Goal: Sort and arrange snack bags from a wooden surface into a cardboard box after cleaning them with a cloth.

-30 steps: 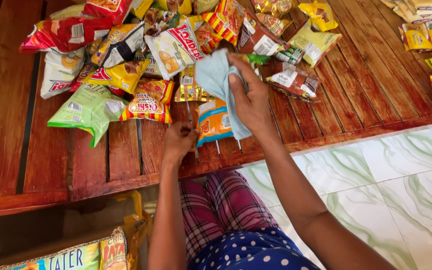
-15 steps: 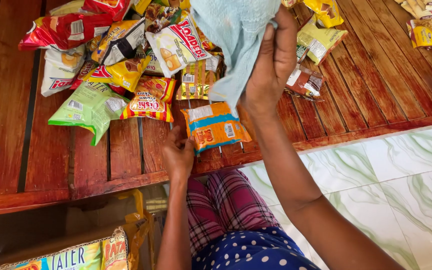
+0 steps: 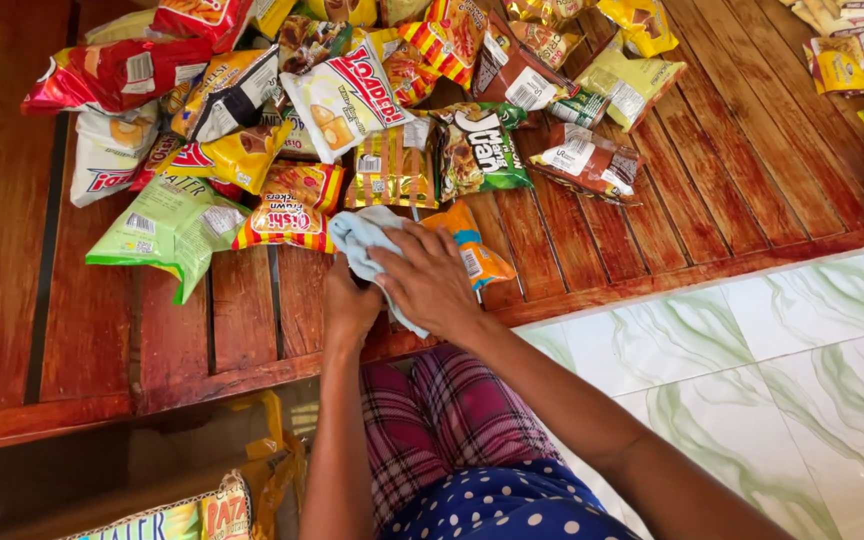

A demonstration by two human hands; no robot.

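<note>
Change: half a second back the right hand [image 3: 430, 282] had the pale blue cloth [image 3: 364, 240] lifted high over the snack pile. Now the cloth is down on the wooden worktop [image 3: 252, 310], pressed flat near the front edge. A second ago it was also low, so this reads as lift, then set down again. My read: a wiping pass on the slats, cloth moving between spots.

Landmark: the cloth. Left to right:

- Green snack bag [image 3: 167, 228]: left of the cloth, lying flat, near it, not touching.
- Red-and-yellow striped bag [image 3: 287, 215]: just left of the cloth and slightly behind it; cloth edge looks to touch it.
- Left hand [image 3: 350, 305]: directly in front of the cloth, at the worktop edge. Grip curled closed, pinching the cloth's near corner as far as I can tell.
- Right hand: on top of the cloth, fingers spread, palm pressing down.
- Orange bag [image 3: 477, 250]: just right of the cloth, partly under the right hand's fingers.
- Dark green bag [image 3: 480, 150]: behind and right of the cloth, apart from it.

Counts: one cloth, two hands, one worktop. Main pile behind the cloth: about twenty-five bags, overlapping, exact count not possible. Separate cluster of yellow packs [image 3: 857, 62] far right of the cloth: at least five, cut off by the frame.
</note>
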